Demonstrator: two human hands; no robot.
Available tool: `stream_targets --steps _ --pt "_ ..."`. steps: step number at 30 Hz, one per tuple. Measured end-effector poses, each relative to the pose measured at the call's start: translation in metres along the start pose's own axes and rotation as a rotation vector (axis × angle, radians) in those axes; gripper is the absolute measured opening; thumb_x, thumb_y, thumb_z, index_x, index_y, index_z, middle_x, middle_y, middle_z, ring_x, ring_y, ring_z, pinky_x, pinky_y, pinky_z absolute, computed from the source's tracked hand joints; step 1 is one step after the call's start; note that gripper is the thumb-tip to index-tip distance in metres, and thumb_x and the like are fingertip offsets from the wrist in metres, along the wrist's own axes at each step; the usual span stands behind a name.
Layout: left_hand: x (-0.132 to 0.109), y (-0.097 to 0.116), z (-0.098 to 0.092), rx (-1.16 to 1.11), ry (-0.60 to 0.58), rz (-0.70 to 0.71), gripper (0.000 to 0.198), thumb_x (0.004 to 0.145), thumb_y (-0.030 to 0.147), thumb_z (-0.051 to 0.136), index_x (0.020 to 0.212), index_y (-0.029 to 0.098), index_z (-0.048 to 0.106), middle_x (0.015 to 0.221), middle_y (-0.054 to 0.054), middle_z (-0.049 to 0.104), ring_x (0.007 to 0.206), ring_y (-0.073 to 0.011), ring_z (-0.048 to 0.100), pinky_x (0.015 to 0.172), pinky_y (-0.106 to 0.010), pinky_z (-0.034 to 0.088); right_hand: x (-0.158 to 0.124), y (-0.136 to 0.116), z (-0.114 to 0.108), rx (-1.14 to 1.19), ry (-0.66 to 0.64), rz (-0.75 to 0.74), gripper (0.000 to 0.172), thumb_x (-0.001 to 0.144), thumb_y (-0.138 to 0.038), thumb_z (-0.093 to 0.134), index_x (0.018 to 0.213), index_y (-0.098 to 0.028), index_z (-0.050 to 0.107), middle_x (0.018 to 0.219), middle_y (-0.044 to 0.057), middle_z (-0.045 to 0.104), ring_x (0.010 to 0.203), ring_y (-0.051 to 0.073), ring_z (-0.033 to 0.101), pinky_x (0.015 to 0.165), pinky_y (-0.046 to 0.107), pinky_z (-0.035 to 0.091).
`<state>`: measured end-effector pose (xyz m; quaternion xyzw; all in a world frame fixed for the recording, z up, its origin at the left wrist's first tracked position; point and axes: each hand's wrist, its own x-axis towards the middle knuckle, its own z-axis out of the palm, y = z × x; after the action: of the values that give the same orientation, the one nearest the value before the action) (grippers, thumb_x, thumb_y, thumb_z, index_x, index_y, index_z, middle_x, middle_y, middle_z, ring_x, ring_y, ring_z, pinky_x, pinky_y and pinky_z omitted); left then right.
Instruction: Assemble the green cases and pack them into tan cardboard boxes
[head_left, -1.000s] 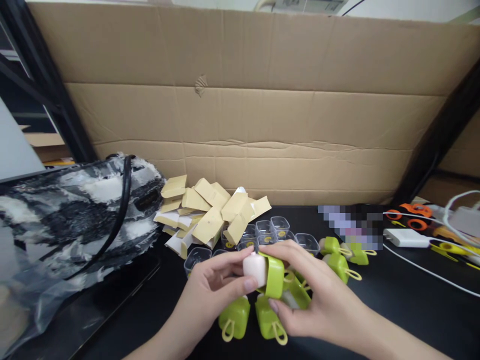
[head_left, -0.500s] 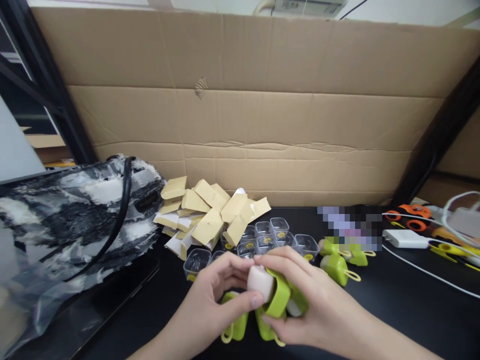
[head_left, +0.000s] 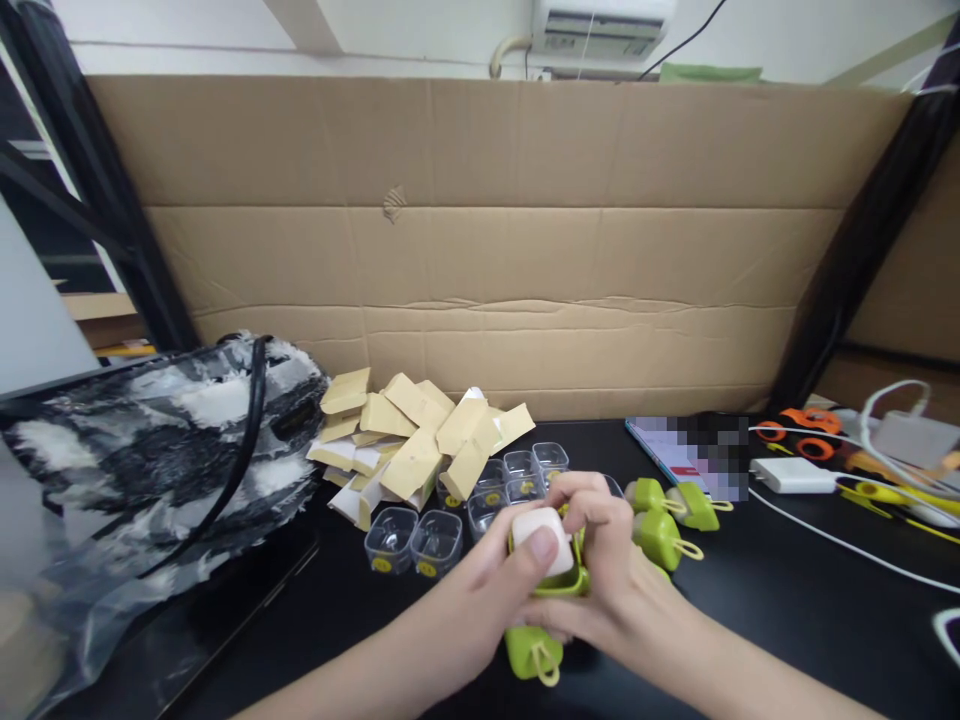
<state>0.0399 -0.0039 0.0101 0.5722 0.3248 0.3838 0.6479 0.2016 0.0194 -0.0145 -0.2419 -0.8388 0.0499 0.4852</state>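
Both hands meet low in the middle of the head view over a black table point(head_left: 787, 620). My left hand point(head_left: 501, 562) presses its thumb on a small white block point(head_left: 541, 537) that sits inside a lime green case point(head_left: 551, 583). My right hand point(head_left: 600, 570) wraps around that green case from the right and behind. Another green case with a loop point(head_left: 531, 652) lies on the table just below the hands. Two more green cases point(head_left: 660, 535) lie to the right of the hands.
Several clear plastic cups point(head_left: 412, 540) stand behind the hands, next to a pile of small tan cartons point(head_left: 409, 440). A black-and-white bag point(head_left: 150, 450) fills the left. A cardboard wall point(head_left: 487, 260) closes the back. A phone point(head_left: 686, 455), white charger point(head_left: 795, 475) and cables lie right.
The white block has gone from sticking out of the green case to sitting pressed down in it under my left thumb. The view has tilted up slightly.
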Motion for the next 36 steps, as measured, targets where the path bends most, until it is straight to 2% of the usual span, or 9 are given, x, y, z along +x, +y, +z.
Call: stream_targets --steps 3,5,8,14,19,22,29,33,36 --pt "0.0 0.0 0.002 -0.133 0.076 -0.045 0.052 0.084 0.056 0.06 0.121 0.019 0.054 0.106 -0.007 0.061 0.096 -0.023 0.06 0.081 -0.034 0.051 0.005 -0.003 -0.001 -0.013 -0.073 0.009 0.055 0.075 -0.037 0.076 0.103 -0.026 0.031 0.11 0.009 0.045 0.104 0.028 0.052 0.083 0.043 0.051" --pt "0.001 -0.002 -0.003 -0.143 0.148 -0.017 0.049 0.083 0.051 0.064 0.118 0.019 0.054 0.097 -0.004 0.06 0.081 -0.0181 0.061 0.068 -0.029 0.053 0.009 -0.004 -0.004 0.052 -0.14 0.07 0.045 0.076 -0.025 0.075 0.102 -0.026 0.037 0.111 0.007 0.049 0.108 0.027 0.052 0.087 0.042 0.05" --pt "0.003 -0.005 -0.014 -0.089 0.187 0.046 0.045 0.078 0.049 0.069 0.109 0.021 0.053 0.082 0.002 0.056 0.064 -0.0131 0.057 0.052 -0.024 0.052 0.013 -0.003 -0.008 0.174 -0.142 0.133 0.029 0.08 -0.009 0.06 0.1 -0.025 0.045 0.099 0.003 0.056 0.095 0.019 0.058 0.082 0.033 0.052" --pt "0.001 -0.015 -0.014 0.054 0.139 0.154 0.03 0.079 0.03 0.069 0.092 0.024 0.043 0.071 0.007 0.049 0.054 -0.0085 0.052 0.05 -0.02 0.049 0.009 -0.001 -0.007 0.093 -0.062 -0.053 0.026 0.075 -0.006 0.06 0.093 -0.022 0.05 0.1 0.006 0.064 0.086 0.017 0.065 0.071 0.028 0.054" --pt "-0.003 -0.032 -0.012 0.29 0.182 0.371 0.028 0.081 0.01 0.057 0.098 0.029 0.044 0.088 0.004 0.048 0.068 -0.0099 0.051 0.057 -0.019 0.044 0.008 -0.007 -0.004 -0.073 0.026 -0.149 0.016 0.071 -0.009 0.057 0.078 -0.021 0.049 0.091 0.009 0.068 0.076 0.02 0.068 0.06 0.029 0.055" --pt "-0.003 -0.037 -0.014 0.395 0.123 0.499 0.036 0.08 0.007 0.055 0.1 0.033 0.043 0.099 0.003 0.044 0.08 -0.0124 0.05 0.067 -0.023 0.044 0.009 -0.011 -0.003 -0.167 0.094 -0.23 0.015 0.069 -0.009 0.055 0.073 -0.021 0.048 0.087 0.009 0.07 0.071 0.019 0.069 0.058 0.028 0.056" --pt "-0.005 -0.031 -0.014 0.412 0.06 0.502 0.034 0.081 0.007 0.055 0.099 0.032 0.042 0.102 0.003 0.043 0.083 -0.0137 0.05 0.072 -0.026 0.043 0.01 -0.013 -0.006 -0.195 0.102 -0.266 0.015 0.069 -0.008 0.053 0.072 -0.022 0.048 0.087 0.009 0.073 0.072 0.018 0.071 0.059 0.026 0.057" --pt "-0.007 -0.025 -0.016 0.42 0.072 0.492 0.031 0.086 0.012 0.058 0.104 0.032 0.042 0.111 0.001 0.044 0.095 -0.0157 0.052 0.079 -0.027 0.044 0.009 -0.008 -0.007 -0.083 0.087 -0.195 0.017 0.072 -0.01 0.056 0.084 -0.022 0.053 0.097 0.01 0.073 0.083 0.02 0.073 0.066 0.028 0.059" --pt "-0.008 -0.024 -0.018 0.372 0.09 0.48 0.027 0.09 0.02 0.06 0.107 0.032 0.041 0.112 0.0 0.045 0.094 -0.015 0.053 0.078 -0.026 0.045 0.009 -0.006 -0.008 0.057 0.054 -0.093 0.023 0.075 -0.009 0.06 0.092 -0.023 0.054 0.106 0.011 0.071 0.092 0.02 0.072 0.074 0.03 0.059"
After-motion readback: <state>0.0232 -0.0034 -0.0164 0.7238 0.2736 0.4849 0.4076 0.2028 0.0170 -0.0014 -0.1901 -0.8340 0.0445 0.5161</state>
